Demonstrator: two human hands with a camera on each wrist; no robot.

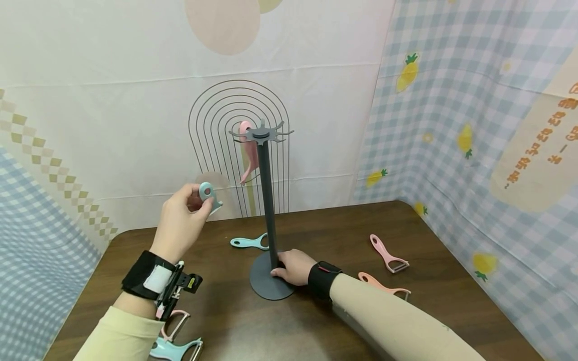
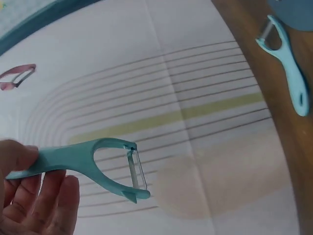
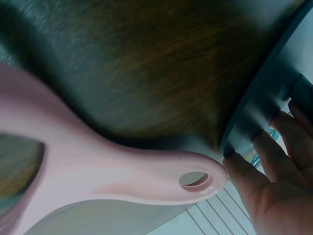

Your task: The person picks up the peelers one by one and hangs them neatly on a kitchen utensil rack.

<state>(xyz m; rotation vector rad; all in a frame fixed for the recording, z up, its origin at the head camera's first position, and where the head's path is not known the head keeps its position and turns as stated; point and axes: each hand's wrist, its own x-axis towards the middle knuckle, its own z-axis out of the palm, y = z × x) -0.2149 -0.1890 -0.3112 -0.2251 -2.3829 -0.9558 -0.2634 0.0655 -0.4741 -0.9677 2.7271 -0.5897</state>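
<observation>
Head: left hand (image 1: 181, 221) raised left of stand (image 1: 267, 195), grip pinching teal peeler (image 1: 217, 204) above bench (image 1: 226, 301). Right hand (image 1: 296, 268) low, at stand's base (image 1: 267, 288). Pink peeler (image 1: 251, 155) hangs from stand.

Left wrist: teal peeler's blade (image 2: 137, 169) in full, mostly hidden in head view.

Right wrist: right-hand fingers (image 3: 274, 156) spread on base, unclenched; pinkish peeler (image 3: 117, 171) handle looms close.

A dark brown table (image 1: 226, 306) with rounded far corners carries a grey stand's round base (image 1: 266, 284) between its side edges, a light-blue peeler (image 1: 244, 242) near its far edge, pink (image 1: 382, 250) and orange peelers (image 1: 376, 282) toward its right edge, and another pink peeler (image 1: 163, 331) beside a second blue one (image 1: 169, 349) toward its left.
</observation>
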